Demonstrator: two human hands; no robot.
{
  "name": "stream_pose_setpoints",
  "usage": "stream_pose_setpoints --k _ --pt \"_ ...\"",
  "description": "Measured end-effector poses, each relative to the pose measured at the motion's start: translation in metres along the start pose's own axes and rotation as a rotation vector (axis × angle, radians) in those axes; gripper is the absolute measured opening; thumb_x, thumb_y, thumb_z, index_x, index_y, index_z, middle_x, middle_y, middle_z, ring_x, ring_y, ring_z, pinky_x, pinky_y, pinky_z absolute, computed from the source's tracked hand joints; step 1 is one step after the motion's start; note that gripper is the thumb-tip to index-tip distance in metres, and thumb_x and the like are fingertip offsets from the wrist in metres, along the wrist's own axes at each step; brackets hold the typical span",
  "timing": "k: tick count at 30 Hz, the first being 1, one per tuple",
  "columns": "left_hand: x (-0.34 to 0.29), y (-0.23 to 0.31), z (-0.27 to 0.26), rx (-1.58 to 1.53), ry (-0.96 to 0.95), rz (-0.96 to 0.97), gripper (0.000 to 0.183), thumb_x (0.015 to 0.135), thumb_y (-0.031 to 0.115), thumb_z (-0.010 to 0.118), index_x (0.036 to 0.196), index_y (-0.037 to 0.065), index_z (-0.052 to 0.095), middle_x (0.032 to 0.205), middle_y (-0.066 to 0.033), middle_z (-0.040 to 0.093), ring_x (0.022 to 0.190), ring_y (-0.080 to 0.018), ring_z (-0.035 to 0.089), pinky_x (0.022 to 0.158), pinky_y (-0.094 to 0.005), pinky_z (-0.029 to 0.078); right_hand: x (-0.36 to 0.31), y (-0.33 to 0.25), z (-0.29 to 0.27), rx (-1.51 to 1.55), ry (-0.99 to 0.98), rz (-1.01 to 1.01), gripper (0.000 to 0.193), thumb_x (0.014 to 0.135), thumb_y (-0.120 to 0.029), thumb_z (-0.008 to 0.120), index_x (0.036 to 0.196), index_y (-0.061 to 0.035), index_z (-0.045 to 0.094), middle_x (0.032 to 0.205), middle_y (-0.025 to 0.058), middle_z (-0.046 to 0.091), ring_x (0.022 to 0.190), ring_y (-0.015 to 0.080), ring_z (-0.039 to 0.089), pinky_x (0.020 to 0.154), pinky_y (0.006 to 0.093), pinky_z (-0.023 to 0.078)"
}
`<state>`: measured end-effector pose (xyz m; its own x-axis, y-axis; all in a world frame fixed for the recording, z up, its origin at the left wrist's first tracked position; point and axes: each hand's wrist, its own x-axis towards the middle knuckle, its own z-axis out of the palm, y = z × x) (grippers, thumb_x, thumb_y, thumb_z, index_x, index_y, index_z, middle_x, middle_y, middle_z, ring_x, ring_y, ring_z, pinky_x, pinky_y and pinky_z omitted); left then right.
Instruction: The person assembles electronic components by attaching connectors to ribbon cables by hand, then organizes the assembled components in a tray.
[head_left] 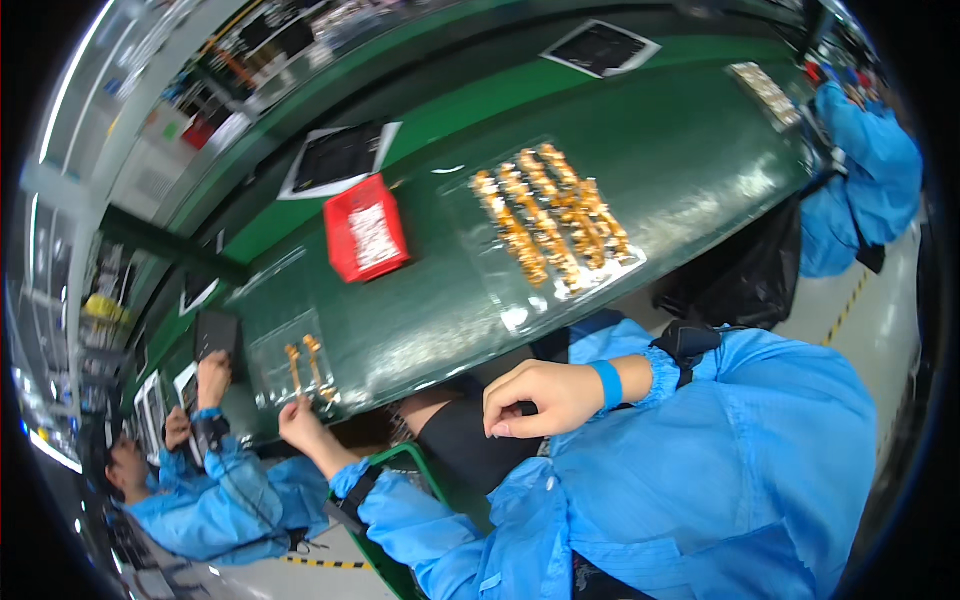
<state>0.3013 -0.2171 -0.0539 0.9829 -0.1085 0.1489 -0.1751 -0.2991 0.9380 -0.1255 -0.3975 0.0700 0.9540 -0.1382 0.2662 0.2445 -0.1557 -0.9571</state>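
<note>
My left hand [303, 424] reaches to the near edge of a clear plastic tray [270, 372] on the left of the green table. Its fingertips are pinched together beside a few small gold-coloured parts [312, 362] in that tray; what they hold, if anything, is too small to make out. My right hand [540, 398] hangs in front of the table edge, above my lap, with its fingers curled inward. Anything between those fingertips cannot be made out. Further right lies another clear tray with rows of many gold-coloured parts [540, 215], blurred.
A red bin [366, 235] with whitish contents stands between the trays on the green table [440, 310]. Dark sheets on white paper [340, 162] lie behind it. A green crate [415, 460] sits below my left arm. Co-workers in blue [215, 510] are at left and far right. A black bag [740, 270] hangs at right.
</note>
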Motion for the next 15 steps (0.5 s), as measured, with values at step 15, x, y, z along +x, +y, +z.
stream_pose_setpoints --k 15 --pt "-0.287 0.207 0.144 0.222 -0.679 0.886 0.027 0.078 0.008 0.071 0.103 0.0 0.065 0.106 -0.0175 0.063 0.101 -0.0327 0.061 0.089 -0.0393 0.047 -0.105 0.038 -0.124 -1.111 0.587 0.273 0.038 0.086 -0.022 0.066 0.12 -0.007 0.058 0.128 0.0093 0.054 0.124 0.0286 0.047 0.102 0.0464 0.037"
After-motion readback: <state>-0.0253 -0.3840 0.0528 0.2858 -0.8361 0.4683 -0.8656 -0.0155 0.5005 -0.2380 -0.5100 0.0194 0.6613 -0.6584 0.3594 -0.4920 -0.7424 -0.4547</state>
